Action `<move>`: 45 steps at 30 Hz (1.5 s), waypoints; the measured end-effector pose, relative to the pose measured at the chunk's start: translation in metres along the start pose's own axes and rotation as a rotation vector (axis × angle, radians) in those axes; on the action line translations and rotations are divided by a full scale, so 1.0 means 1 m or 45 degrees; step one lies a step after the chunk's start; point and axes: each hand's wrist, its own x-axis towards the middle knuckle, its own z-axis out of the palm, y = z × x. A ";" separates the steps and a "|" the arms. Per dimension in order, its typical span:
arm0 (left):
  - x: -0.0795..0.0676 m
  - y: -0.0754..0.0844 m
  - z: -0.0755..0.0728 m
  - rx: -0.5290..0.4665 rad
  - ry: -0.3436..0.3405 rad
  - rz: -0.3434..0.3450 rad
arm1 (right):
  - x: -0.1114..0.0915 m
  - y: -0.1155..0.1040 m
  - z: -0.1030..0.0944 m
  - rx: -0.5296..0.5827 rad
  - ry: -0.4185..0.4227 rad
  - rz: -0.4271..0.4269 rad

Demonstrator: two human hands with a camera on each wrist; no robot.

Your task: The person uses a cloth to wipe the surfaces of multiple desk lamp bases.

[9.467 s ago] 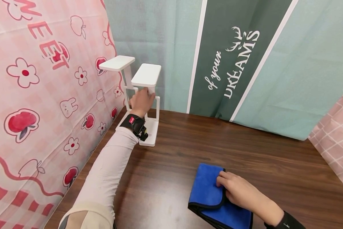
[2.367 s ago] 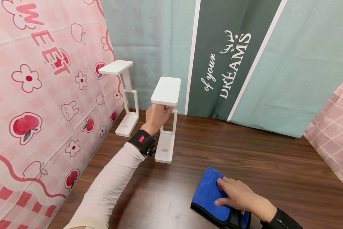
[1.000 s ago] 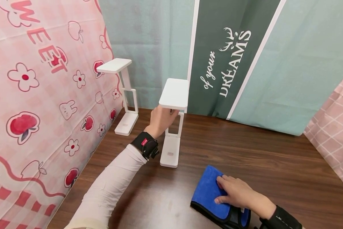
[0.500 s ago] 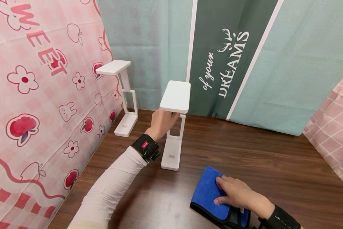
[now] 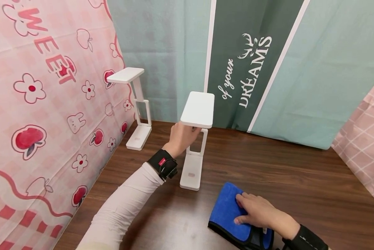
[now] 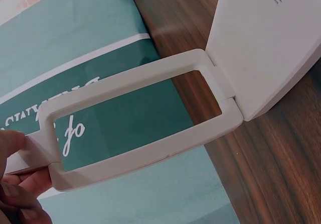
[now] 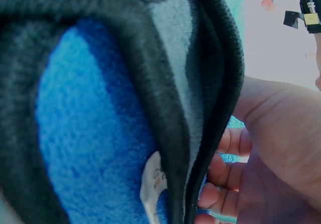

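My left hand (image 5: 183, 137) grips the upper arm of a white folding stand (image 5: 198, 109), just under its flat top plate. The stand is upright, with its long base (image 5: 191, 172) close over the table. In the left wrist view, fingers (image 6: 35, 181) and thumb hold the arm next to the stand's rectangular frame (image 6: 145, 151). My right hand (image 5: 257, 210) holds a folded blue cloth (image 5: 225, 208) with black edging, thumb and fingers spread apart on it. In the right wrist view, the fingers curl beside the cloth's dark edge, and a small white tag (image 7: 153, 184) shows.
A second white folding stand (image 5: 139, 137) of the same shape stands at the back left, near the pink printed curtain (image 5: 58, 114). A green curtain (image 5: 255, 83) hangs behind the dark wooden table (image 5: 299, 173). Pink checked fabric (image 5: 362, 135) borders the right side.
The held stand has moved right and toward me, away from the second stand, which stays put. My right thumb has come out onto the blue cloth, whose fold has shifted slightly.
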 end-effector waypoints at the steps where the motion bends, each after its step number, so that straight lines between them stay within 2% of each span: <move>1: 0.000 0.001 0.000 -0.002 0.002 -0.002 | 0.000 0.000 0.000 -0.003 -0.001 0.002; 6: -0.001 0.004 0.000 0.003 0.008 -0.016 | 0.001 0.002 0.000 -0.002 0.004 -0.003; 13: -0.002 0.009 0.000 -0.013 -0.035 -0.026 | 0.001 0.001 -0.001 0.008 -0.003 0.017; 25: -0.005 0.017 0.005 -0.019 -0.055 -0.025 | 0.000 -0.001 0.000 -0.005 0.009 0.024; 38: -0.006 0.025 0.003 -0.018 -0.061 -0.016 | -0.001 -0.003 -0.002 -0.043 0.025 0.042; 45: -0.008 0.029 0.004 0.007 -0.117 -0.026 | -0.002 -0.004 -0.001 -0.009 -0.015 0.064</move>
